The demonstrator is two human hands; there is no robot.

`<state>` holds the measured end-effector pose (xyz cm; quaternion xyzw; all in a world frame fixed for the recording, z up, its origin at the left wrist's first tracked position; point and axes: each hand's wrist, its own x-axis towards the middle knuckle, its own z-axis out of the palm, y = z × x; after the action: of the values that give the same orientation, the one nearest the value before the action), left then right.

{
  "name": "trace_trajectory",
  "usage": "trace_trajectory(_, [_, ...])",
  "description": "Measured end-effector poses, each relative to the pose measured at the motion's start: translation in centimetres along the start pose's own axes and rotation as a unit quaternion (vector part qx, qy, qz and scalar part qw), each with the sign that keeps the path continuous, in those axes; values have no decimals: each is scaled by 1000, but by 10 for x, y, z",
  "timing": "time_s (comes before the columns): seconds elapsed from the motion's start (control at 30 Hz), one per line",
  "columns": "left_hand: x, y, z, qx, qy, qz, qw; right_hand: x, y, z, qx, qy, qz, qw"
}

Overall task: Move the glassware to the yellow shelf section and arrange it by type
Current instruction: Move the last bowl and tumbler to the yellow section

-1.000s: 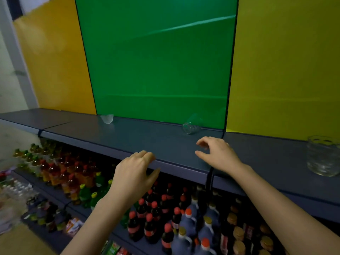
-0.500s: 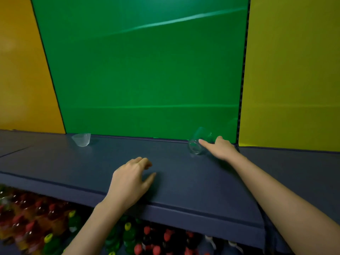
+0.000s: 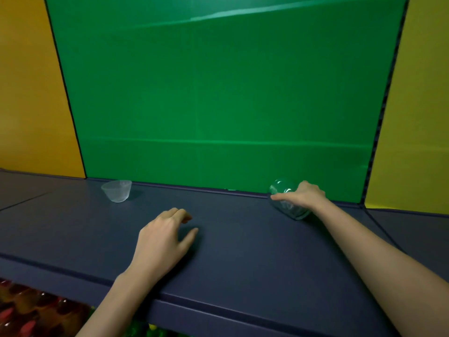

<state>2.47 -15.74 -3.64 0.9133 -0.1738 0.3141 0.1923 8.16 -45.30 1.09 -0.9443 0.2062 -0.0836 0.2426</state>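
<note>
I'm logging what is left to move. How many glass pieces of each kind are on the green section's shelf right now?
Small glass bowl, upright, untouched: 1
Clear drinking glass, on its side under the right hand: 1
Total: 2

We look forward and slightly down from head height, close to the dark blue shelf [image 3: 243,239] and green back panel [image 3: 218,93].

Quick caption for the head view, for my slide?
Right hand grasps a tipped clear glass on the green-backed shelf; left hand rests empty beside a small glass bowl.
</note>
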Motion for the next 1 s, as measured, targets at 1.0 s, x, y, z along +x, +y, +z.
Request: trace_trajectory(1.0, [121,-257,3,-293,-125,-197,927,-104,-241,122,508,-24,-127,851])
